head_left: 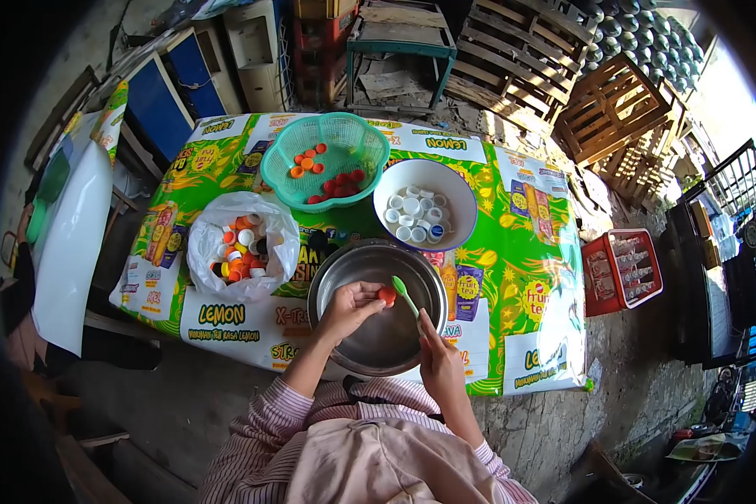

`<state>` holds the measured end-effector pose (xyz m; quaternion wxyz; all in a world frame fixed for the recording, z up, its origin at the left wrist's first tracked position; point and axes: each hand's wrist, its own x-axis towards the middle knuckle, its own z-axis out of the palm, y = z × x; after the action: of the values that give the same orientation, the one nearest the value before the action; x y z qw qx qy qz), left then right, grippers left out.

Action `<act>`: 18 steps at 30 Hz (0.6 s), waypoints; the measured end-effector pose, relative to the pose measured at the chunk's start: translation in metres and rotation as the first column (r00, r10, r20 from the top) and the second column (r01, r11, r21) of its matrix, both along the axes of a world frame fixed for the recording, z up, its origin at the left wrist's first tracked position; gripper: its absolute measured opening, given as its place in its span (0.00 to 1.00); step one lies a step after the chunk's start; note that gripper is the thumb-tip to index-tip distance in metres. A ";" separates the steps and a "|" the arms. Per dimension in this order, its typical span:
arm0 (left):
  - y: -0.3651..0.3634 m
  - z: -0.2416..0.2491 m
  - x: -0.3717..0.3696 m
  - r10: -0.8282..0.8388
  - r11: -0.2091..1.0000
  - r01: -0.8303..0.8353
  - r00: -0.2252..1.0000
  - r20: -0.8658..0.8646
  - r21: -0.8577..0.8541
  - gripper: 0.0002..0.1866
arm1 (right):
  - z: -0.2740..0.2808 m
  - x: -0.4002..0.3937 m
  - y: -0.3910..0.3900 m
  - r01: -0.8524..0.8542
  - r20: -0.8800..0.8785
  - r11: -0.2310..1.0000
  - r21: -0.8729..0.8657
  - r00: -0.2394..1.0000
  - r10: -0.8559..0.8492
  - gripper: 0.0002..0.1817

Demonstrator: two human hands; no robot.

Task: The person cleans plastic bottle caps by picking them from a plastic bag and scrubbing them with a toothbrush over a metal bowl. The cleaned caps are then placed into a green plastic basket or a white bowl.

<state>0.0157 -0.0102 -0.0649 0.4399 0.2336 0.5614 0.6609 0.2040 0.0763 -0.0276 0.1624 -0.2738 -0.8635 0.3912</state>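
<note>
Two hands meet over the round steel basin [378,307]: my left hand [350,307] pinches a small orange plastic bottle cap [387,295], my right hand [439,361] grips a green-headed toothbrush [406,295] touching it. I judge the cap is being scrubbed; next calls for steady bristle contact while turning the cap. Whether the basin holds water, I cannot make out; my fingers hide the cap's underside.

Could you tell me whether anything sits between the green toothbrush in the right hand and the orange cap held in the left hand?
Nothing visible does. The left hand holds the orange bottle cap over the metal basin, and the head of the green toothbrush in the right hand sits right beside the cap with only open air between.
</note>
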 end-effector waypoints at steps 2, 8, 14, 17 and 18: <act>-0.002 -0.002 0.001 0.029 1.000 -0.029 0.999 0.034 0.001 0.15 | 0.003 0.002 -0.003 -0.004 -0.006 1.000 0.011 1.000 0.004 0.28; -0.003 0.005 0.002 0.050 0.998 -0.055 0.977 0.206 0.021 0.14 | 0.000 0.004 -0.009 0.005 -0.070 1.000 -0.027 0.998 -0.007 0.28; -0.007 0.000 0.003 0.001 0.996 -0.031 0.939 0.345 0.080 0.15 | -0.001 0.003 -0.010 -0.015 -0.144 0.997 -0.076 0.989 0.004 0.28; -0.008 0.002 0.002 -0.011 0.995 -0.027 0.919 0.395 0.091 0.16 | -0.004 0.002 -0.012 -0.009 -0.165 0.992 -0.128 0.986 -0.012 0.28; -0.008 0.002 0.002 -0.016 0.992 -0.039 0.900 0.436 0.117 0.17 | -0.006 0.001 -0.012 -0.042 -0.220 0.992 -0.121 0.975 0.015 0.28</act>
<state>0.0173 -0.0178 -0.0630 0.5353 0.1028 0.4084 0.7321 0.2055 0.0644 -0.0339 0.2333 -0.2262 -0.8181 0.4744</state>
